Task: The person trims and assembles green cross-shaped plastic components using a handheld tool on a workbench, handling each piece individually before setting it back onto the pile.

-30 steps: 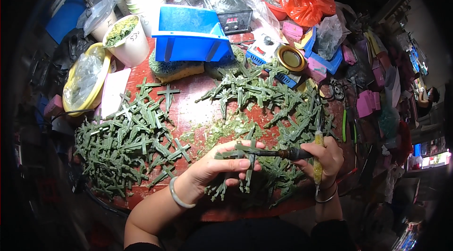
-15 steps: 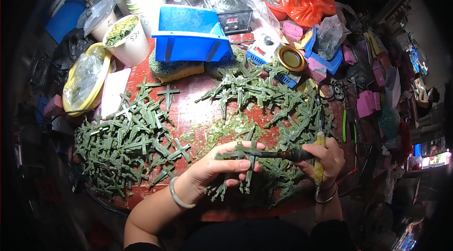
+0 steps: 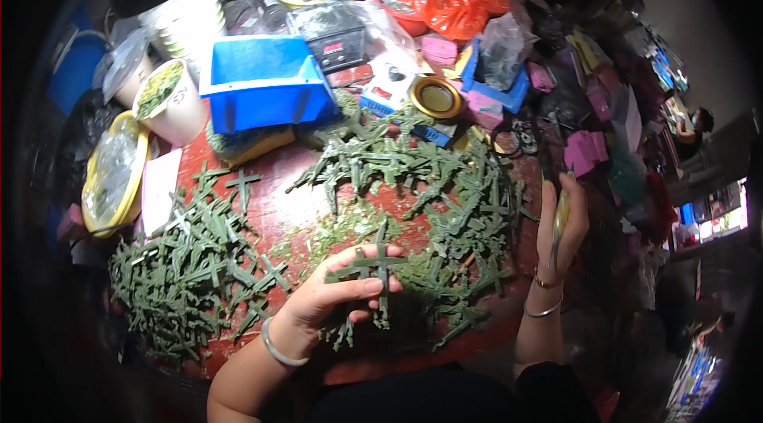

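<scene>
My left hand [image 3: 327, 296] is closed around several green crosses, with one upright cross [image 3: 381, 262] showing at the fingertips and others hanging below the palm. My right hand [image 3: 568, 236] is raised over the table's right side, holding a slim yellow-handled tool [image 3: 562, 215]. At its fingertips there is a dark blurred shape; whether the hand still grips the black pen-like tool is unclear. A heap of green crosses [image 3: 179, 280] lies to the left. Another band of green pieces [image 3: 469, 216] curves across the back and right. Green shavings [image 3: 342, 228] are scattered between them.
A blue bin [image 3: 266, 97] stands on sponges at the back. Beside it are a white cup of green bits [image 3: 163, 105], a box with a red display [image 3: 327, 43] and a brass-rimmed dish [image 3: 436, 97]. Pink blocks [image 3: 586, 151] and bags crowd the right edge.
My right hand has moved away from the crosses, right and up, taking the yellow-handled tool along. The black tool's tip has left the crosses. My left hand keeps hold of them. The whole view has shifted.
</scene>
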A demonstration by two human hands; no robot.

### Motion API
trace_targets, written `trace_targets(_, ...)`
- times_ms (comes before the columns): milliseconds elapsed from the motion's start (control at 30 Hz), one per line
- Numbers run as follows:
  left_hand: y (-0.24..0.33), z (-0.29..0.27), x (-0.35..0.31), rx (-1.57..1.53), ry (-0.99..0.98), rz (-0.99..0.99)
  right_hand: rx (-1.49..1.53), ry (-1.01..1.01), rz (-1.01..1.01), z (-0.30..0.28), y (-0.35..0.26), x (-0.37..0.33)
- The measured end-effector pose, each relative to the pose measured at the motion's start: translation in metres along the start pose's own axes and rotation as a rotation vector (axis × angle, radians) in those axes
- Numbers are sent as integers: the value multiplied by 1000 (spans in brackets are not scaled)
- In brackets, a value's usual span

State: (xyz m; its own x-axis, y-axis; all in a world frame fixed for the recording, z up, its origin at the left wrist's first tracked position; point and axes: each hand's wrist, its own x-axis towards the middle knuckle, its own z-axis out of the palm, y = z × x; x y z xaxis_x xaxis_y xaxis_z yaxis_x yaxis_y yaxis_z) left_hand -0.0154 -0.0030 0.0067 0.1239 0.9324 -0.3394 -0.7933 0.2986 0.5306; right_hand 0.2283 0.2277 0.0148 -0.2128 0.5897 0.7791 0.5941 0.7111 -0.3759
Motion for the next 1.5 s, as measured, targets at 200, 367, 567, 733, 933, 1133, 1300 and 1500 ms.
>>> trace_targets(200,-5,-1,4,0,-3,-12,-189,-177,84,9,75,-13)
trace_targets(367,-4,2,2,17,9,-1,-246,-272,137,20,83,-19)
trace_targets(567,-3,1,4,77,-38,9,-405,-235,93,14,67,-12)
trace_targets(733,-3,1,4,111,-52,48,-11,-115,42,0,-4,-2)
trace_targets(933,-3,3,2,154,-33,40,851,-687,-288,-16,-98,0)
trace_targets(1133,-1,8,0,191,-36,54,946,-731,19,4,-106,-24)
trace_targets(1300,-3,3,-1,44,-33,14,898,-654,-113,10,-101,-33)
trace_targets(1500,0,0,1,5,-102,40,949,-673,-50,7,-103,-33)
